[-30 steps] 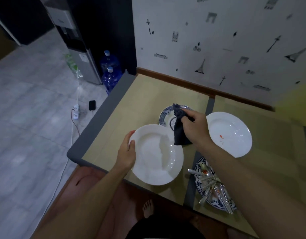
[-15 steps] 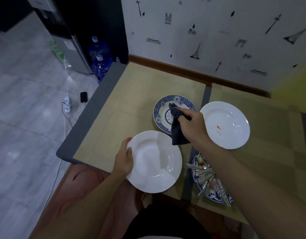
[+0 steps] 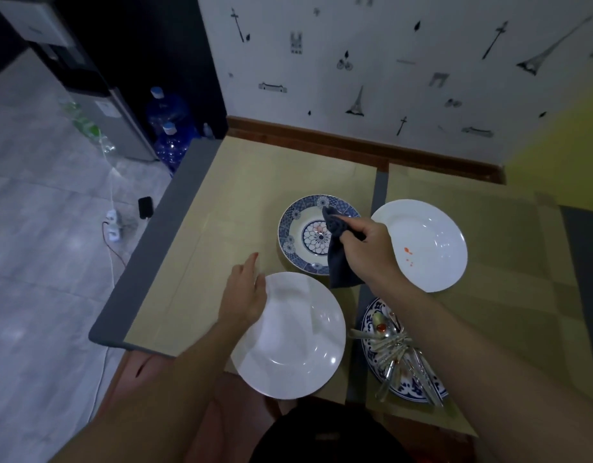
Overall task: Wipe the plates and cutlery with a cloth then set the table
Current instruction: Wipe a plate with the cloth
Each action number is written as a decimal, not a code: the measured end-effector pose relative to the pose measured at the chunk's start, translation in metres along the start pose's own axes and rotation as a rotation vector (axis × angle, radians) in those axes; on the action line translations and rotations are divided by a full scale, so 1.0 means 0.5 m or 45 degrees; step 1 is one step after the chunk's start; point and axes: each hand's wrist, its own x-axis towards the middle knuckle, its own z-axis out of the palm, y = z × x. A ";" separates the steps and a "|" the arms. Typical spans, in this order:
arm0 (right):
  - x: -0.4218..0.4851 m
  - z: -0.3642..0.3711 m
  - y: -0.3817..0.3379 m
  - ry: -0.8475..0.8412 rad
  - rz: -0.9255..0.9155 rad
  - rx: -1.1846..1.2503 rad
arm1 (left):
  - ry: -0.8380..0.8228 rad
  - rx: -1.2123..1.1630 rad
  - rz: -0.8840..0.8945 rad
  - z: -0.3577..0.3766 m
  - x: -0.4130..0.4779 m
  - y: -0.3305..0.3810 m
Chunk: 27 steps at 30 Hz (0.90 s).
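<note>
A plain white plate [image 3: 290,339] lies near the table's front edge, overhanging it a little. My left hand [image 3: 246,295] rests on its left rim with the fingers spread. My right hand [image 3: 366,248] holds a dark cloth [image 3: 338,262] bunched in its fingers, hanging over the edge of a blue patterned plate [image 3: 305,235]. A second white plate [image 3: 425,243] with red spots sits to the right. Several pieces of cutlery [image 3: 393,352] lie piled on another blue patterned plate [image 3: 370,335] at the front right.
The table [image 3: 228,208] carries tan placemats and has a grey left edge; the wall runs along its far side. On the floor to the left stand blue water bottles [image 3: 169,135], a dispenser [image 3: 98,105], a power strip [image 3: 114,225] and a cable.
The white plate has gone from tilted in my left hand to flat on the table, and that hand's grip has loosened. My right hand with the cloth stays above the blue plate.
</note>
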 end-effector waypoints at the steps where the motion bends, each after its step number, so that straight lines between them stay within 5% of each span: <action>1: 0.003 -0.006 0.001 0.012 0.004 -0.002 | -0.012 0.005 0.013 0.002 0.018 0.014; 12: 0.032 -0.073 0.020 0.176 0.103 0.000 | -0.171 -0.124 -0.058 0.067 0.170 0.131; 27: 0.031 -0.114 0.036 0.275 0.132 0.001 | -0.105 -0.443 -0.049 0.034 0.212 0.200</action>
